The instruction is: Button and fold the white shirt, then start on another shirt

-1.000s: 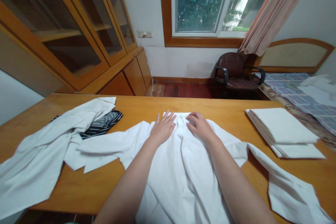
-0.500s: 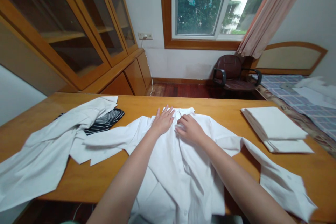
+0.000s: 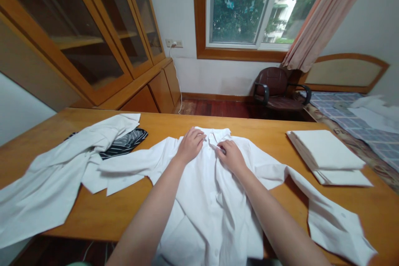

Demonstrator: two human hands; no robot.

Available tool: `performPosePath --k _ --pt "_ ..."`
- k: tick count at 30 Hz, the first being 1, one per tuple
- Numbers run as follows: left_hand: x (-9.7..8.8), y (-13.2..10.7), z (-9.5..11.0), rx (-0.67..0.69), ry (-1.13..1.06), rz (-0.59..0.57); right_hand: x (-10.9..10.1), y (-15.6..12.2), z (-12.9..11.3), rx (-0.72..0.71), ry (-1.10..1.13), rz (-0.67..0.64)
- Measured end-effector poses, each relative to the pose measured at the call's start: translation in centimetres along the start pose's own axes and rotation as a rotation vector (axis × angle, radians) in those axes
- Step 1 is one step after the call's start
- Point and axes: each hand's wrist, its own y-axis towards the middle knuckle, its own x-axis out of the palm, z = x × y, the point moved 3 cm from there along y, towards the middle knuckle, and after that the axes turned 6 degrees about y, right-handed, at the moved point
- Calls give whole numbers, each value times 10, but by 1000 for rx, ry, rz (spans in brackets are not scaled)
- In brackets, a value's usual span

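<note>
From my end I see the white shirt (image 3: 196, 203) lying front up on the table (image 3: 102, 220), its collar (image 3: 222, 134) toward the far edge and both hands at the neck; the left hand (image 3: 190, 146) rests beside the collar with its fingers together and slightly bent, though whether it pinches cloth I cannot tell; the right hand (image 3: 231, 156) is curled, thumb and fingertips drawn near each other at the front opening, and I cannot tell if they have hold of its edge; to work this neatly, I would press lightly with the left and line up the front edges with the right, starting at the collar; below, loose folds run beside the button row (image 3: 216, 252), so tugging hard could skew it.
</note>
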Motion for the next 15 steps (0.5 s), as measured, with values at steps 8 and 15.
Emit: performPosePath --k 8,15 --pt "-3 -9 16 150 -217 -151 13 8 -13 -31 -203 8" --pt "-4 -8 16 96 -248 -206 7 13 6 124 123 41"
